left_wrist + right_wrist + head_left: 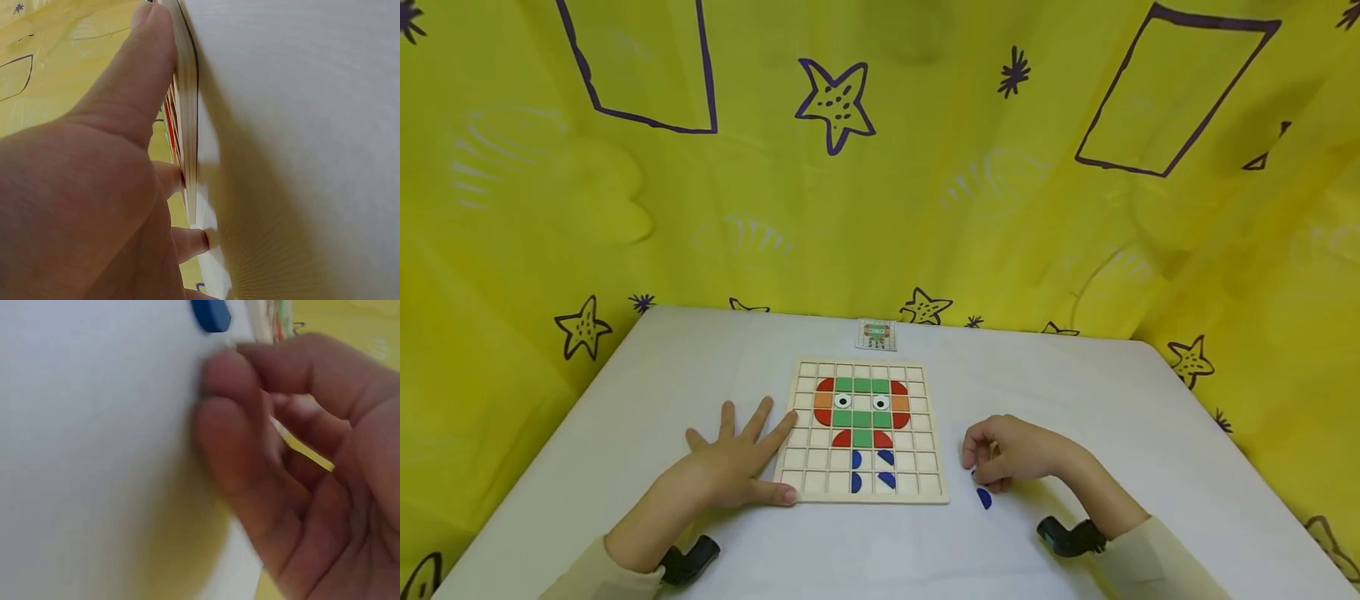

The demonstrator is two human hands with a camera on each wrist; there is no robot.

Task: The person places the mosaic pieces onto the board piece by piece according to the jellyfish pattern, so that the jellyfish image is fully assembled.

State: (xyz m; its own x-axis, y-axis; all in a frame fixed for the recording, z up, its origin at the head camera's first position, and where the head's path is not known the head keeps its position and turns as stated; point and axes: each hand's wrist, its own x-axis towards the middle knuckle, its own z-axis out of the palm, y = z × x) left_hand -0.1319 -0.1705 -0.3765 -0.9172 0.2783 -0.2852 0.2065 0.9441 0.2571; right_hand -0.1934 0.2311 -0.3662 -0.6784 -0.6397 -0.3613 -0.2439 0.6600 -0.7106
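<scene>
A wooden grid board (917, 487) lies on the table, with red, green, orange and blue pieces and two eye pieces (842, 401) set in it. My left hand (730, 471) is spread at the board's left side, thumb at the near corner and a fingertip on the left edge. In the left wrist view the thumb (140, 69) lies along the board's side (187, 112). To the right of the board, my right hand (1011, 450) pinches a small blue piece (973, 473), mostly hidden by the fingertips. One blue half-circle piece (983, 498) lies just below those fingers.
A small picture card (876, 334) with a similar figure lies behind the board. The white table (1060, 375) ends against a yellow curtain (880, 208) with drawn stars. Dark wrist cameras (1067, 536) sit under both wrists.
</scene>
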